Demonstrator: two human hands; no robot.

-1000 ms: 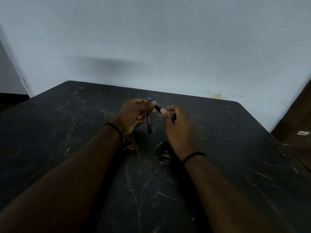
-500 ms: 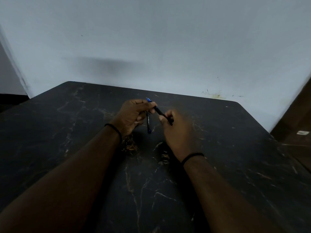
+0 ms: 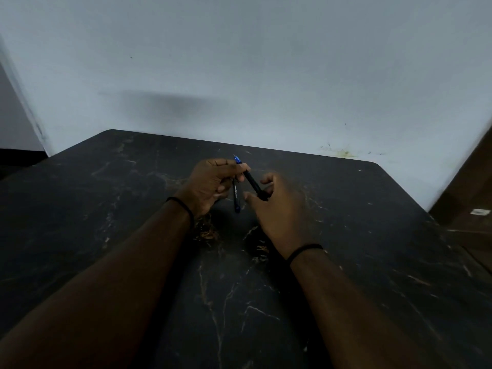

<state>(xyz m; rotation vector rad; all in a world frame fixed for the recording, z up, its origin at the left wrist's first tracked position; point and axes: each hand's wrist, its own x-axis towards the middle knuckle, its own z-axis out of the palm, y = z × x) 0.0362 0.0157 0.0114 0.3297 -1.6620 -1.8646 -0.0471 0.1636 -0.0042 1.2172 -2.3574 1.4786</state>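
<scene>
My left hand (image 3: 213, 182) pinches a black pen (image 3: 253, 182) near its blue tip, which points up and away. The barrel slants down to the right. A second dark pen (image 3: 236, 198) with a blue end hangs straight down from the same hand's fingers. My right hand (image 3: 282, 209) hovers at the lower end of the slanted pen, its fingers loosely spread and its thumb apart from the barrel. Both hands are above the middle of a black marbled table (image 3: 372, 235).
A pale wall (image 3: 266, 75) rises right behind the table's far edge. Brown wooden furniture (image 3: 468, 198) with a small white label stands at the right edge. A dark gap lies past the table's left corner.
My right hand slid down the slanted pen's barrel toward me, and its fingers came off and spread. My left hand kept its hold and barely moved.
</scene>
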